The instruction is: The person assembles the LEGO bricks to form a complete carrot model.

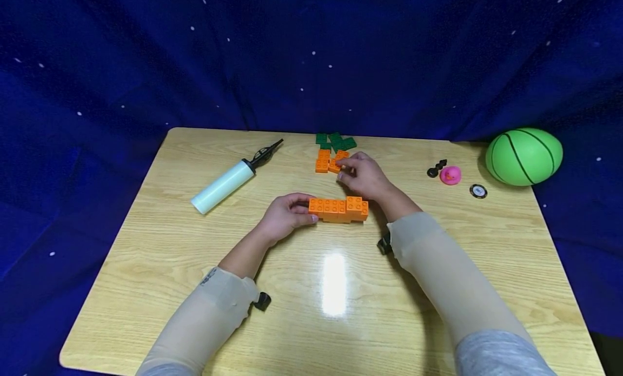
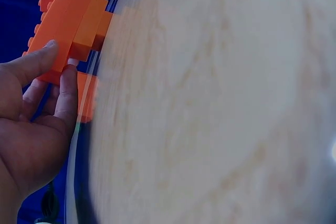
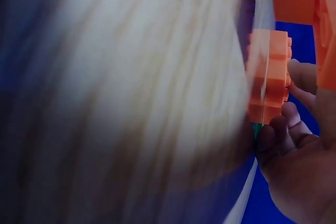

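Observation:
My left hand (image 1: 286, 219) grips the left end of a long block built of orange toy bricks (image 1: 332, 207), thumb on the near side. The left wrist view shows the stepped underside of this brick block (image 2: 65, 24), with the thumb and fingers of my left hand (image 2: 39, 114) around its end. Behind the block, my right hand (image 1: 366, 176) reaches to the loose orange bricks (image 1: 322, 162). Its fingertips are at the nearest loose brick (image 1: 333, 166), thumb and fingers apart. In the right wrist view, these bricks (image 3: 270, 72) sit beside the fingers; contact is hard to tell.
Several green bricks (image 1: 337, 142) lie at the table's back edge. A hand pump (image 1: 224, 186) lies at left. To the right are a small black object (image 1: 432, 172), a pink rubber duck (image 1: 450, 175), a poker chip (image 1: 478, 191) and a green ball (image 1: 523, 157).

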`<state>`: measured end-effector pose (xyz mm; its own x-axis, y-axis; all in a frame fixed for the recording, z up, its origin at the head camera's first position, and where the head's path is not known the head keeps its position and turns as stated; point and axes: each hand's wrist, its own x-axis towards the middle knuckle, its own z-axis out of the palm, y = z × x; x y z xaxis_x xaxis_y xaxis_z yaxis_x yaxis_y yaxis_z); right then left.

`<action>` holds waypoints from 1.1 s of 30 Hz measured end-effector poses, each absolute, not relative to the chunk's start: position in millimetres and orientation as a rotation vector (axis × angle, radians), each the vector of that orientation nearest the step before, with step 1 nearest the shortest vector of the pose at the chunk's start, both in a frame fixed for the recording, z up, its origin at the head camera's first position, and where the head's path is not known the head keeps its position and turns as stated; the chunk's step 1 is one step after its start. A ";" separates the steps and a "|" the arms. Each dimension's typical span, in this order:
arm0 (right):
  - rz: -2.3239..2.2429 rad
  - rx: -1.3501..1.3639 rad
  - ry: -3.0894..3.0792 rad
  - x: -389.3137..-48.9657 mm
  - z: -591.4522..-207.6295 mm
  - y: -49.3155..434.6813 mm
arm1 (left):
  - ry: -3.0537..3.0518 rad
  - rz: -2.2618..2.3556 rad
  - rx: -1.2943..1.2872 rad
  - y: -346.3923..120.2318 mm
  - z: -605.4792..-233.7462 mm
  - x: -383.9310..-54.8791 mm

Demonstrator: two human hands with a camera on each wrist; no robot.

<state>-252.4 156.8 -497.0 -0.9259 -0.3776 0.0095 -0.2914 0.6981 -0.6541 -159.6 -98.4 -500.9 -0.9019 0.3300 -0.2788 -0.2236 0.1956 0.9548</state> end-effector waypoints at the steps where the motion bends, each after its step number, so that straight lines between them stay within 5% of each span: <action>1: -1.031 -0.542 2.783 -252.5 -497.4 156.6 | 2.055 1.752 0.099 -98.3 -500.8 -159.7; 33: -0.982 -0.519 2.836 -231.9 -482.3 180.2 | 2.017 1.785 0.116 -97.2 -500.9 -158.7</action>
<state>-231.9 180.2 -482.3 -0.9374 -0.3476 0.0202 -0.2856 0.7346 -0.6154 -158.7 -97.2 -500.9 -0.8988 0.3465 -0.2685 -0.2243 0.1626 0.9608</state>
